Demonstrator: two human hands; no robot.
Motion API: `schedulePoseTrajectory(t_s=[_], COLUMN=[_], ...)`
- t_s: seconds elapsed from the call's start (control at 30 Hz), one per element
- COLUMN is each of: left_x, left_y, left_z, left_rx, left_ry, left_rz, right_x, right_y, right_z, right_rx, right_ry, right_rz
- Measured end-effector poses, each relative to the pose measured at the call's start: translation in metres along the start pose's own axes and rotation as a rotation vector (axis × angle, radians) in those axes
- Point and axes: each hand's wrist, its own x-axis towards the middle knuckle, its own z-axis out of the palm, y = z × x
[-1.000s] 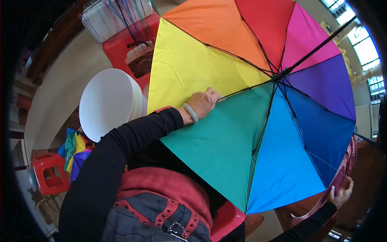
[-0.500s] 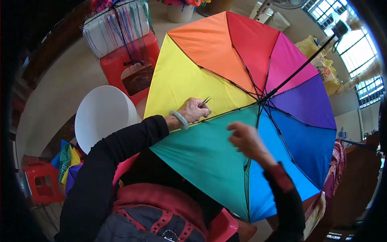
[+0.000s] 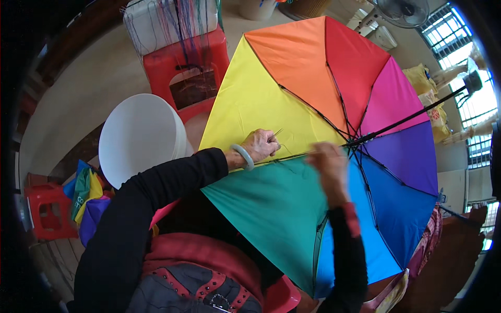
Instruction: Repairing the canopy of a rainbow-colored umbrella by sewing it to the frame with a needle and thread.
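An opened rainbow umbrella (image 3: 292, 57) lies inside-up before me, its black ribs meeting at the hub and its shaft (image 3: 402, 124) slanting up to the right. My left hand (image 3: 260, 144), with a pale bangle (image 3: 242, 155) at the wrist, rests at the seam of the yellow and green panels. Its fingers are closed on a thin pointed metal tool (image 3: 278, 133); whether this is small scissors or tweezers I cannot tell. Over the green panel, close to the same rib, is my right hand (image 3: 330, 167), smeared by motion. Its fingers and anything in them cannot be made out.
To the left stands a white bucket (image 3: 182, 141). Behind it, a red stool (image 3: 156, 68) carries a white box (image 3: 169, 23) hung with coloured threads. Folded coloured cloth (image 3: 94, 208) lies by another red stool (image 3: 44, 211). A fan (image 3: 402, 11) and yellow bags (image 3: 420, 79) are at the far right.
My right hand has moved up and slightly right, nearer the hub. The view has shifted, so the umbrella and left hand sit further right in it. The left hand keeps its tool.
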Motion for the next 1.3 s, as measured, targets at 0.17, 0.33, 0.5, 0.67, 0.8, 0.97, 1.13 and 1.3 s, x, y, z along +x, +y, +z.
schedulePoseTrajectory(t_s=[0.17,0.33,0.5,0.67,0.8,0.97,1.13,1.3], left_x=[-0.007,0.002,0.002,0.001,0.002,0.002,0.001,-0.004], left_y=[0.001,-0.011,0.002,0.01,0.004,-0.007,-0.01,0.01], left_z=[-0.007,-0.001,-0.004,-0.011,-0.007,-0.003,-0.003,-0.016], left_rx=[-0.019,-0.059,-0.048,-0.036,0.112,0.309,0.426,0.443], left_ry=[-0.026,-0.102,-0.236,-0.426,-0.468,-0.376,-0.332,-0.325], left_rz=[-0.019,0.025,-0.019,-0.077,0.114,0.401,0.384,0.395], right_x=[-0.023,-0.12,-0.161,-0.174,-0.19,-0.205,-0.233,-0.259], right_y=[-0.117,-0.201,-0.204,-0.168,-0.157,-0.157,-0.172,-0.179], right_z=[-0.141,-0.157,-0.28,-0.296,-0.333,-0.324,-0.278,-0.288], right_rx=[-0.975,-1.458,-0.581,-0.916,-0.034,-0.04,-1.27,-0.489], right_ry=[0.588,1.125,0.857,1.129,0.869,0.931,1.351,1.005], right_rz=[-0.747,-0.534,-0.782,-0.669,-0.677,-0.631,-0.524,-0.767])
